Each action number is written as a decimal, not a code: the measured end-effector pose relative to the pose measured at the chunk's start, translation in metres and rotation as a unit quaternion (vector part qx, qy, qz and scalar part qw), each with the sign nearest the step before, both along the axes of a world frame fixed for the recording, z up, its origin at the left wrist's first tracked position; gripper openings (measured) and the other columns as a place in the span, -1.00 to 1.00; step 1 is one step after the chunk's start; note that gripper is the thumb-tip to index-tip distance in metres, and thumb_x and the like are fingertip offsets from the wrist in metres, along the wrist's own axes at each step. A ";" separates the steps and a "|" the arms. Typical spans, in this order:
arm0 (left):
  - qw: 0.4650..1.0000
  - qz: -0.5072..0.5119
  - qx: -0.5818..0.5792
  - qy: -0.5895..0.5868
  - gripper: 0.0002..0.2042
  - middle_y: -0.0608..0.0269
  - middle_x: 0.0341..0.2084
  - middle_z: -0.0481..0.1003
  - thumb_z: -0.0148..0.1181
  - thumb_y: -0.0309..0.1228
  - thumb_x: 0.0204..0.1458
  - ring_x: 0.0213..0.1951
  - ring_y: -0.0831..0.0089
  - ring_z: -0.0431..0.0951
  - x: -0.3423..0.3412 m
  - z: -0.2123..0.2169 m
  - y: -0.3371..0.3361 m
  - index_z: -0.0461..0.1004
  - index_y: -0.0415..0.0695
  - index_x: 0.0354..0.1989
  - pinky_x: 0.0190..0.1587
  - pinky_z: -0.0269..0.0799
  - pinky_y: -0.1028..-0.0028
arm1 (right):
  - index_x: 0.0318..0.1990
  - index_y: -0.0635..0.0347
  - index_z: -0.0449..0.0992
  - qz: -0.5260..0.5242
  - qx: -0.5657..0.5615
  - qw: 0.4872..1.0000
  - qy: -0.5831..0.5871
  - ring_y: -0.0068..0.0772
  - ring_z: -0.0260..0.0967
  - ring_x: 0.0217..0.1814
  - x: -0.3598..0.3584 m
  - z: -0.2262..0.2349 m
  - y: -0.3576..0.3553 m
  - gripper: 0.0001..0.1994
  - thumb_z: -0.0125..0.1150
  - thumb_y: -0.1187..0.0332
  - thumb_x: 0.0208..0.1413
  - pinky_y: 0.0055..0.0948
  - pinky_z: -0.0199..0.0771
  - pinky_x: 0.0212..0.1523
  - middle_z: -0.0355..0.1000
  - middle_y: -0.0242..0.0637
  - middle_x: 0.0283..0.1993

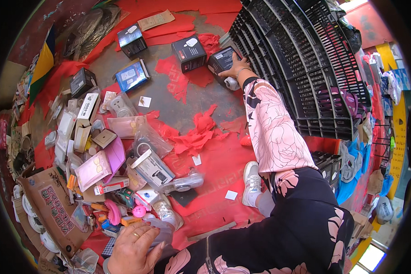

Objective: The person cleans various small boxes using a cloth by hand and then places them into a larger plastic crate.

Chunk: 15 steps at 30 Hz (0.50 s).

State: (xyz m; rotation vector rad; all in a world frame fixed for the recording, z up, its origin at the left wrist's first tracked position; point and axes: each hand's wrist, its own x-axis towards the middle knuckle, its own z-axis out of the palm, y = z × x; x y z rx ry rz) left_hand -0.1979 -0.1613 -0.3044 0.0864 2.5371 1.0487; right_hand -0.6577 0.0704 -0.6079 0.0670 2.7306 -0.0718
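At the back of the floor, my right hand [238, 69] grips a small black box [220, 58] from above, close to the black plastic crates. Under its wrist is a small pale rounded thing [231, 83] that I cannot name. Another black box [189, 52] with a white picture stands just left of the gripped one. Farther left are a third dark box [132, 40] and a blue box [132, 75]. My left hand [134, 249] is low in front of me by my knee, its fingers loosely apart and holding nothing.
Tall black slatted crates [301, 64] rise at the right. A heap of small packaged goods, including a pink pouch [92, 170] and a white box [153, 169], spreads at the left beside an open cardboard box [50, 210]. Torn red sheeting [214, 182] covers much of the floor.
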 end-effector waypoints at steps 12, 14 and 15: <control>0.993 0.014 -0.011 0.116 -0.79 -0.02 -0.33 0.48 0.25 -0.49 -0.16 -0.22 0.06 0.47 0.048 -0.001 0.020 0.47 -0.26 -0.32 -0.14 0.39 0.27 | 0.21 0.29 0.07 0.102 -0.345 0.929 -0.085 -0.13 0.41 -0.03 0.149 0.049 0.046 0.04 0.49 0.02 -0.48 -0.37 0.37 0.03 0.44 -0.05 -0.11; 0.986 0.044 0.005 0.159 -0.78 -0.05 -0.26 0.47 0.25 -0.45 -0.14 -0.17 0.06 0.46 0.060 -0.005 0.025 0.47 -0.25 -0.30 -0.10 0.37 0.27 | 0.23 0.32 0.04 0.163 -0.380 0.907 -0.075 -0.11 0.39 0.00 0.204 0.129 0.052 0.06 0.48 0.03 -0.47 -0.38 0.34 0.06 0.41 -0.02 -0.07; 0.982 0.077 0.023 0.172 -0.75 -0.07 -0.20 0.46 0.26 -0.41 -0.12 -0.13 0.06 0.45 0.065 -0.011 0.027 0.45 -0.25 -0.27 -0.06 0.35 0.26 | 0.24 0.34 0.03 0.194 -0.397 0.894 -0.071 -0.09 0.38 0.02 0.231 0.154 0.056 0.07 0.48 0.03 -0.46 -0.39 0.32 0.08 0.40 0.00 -0.05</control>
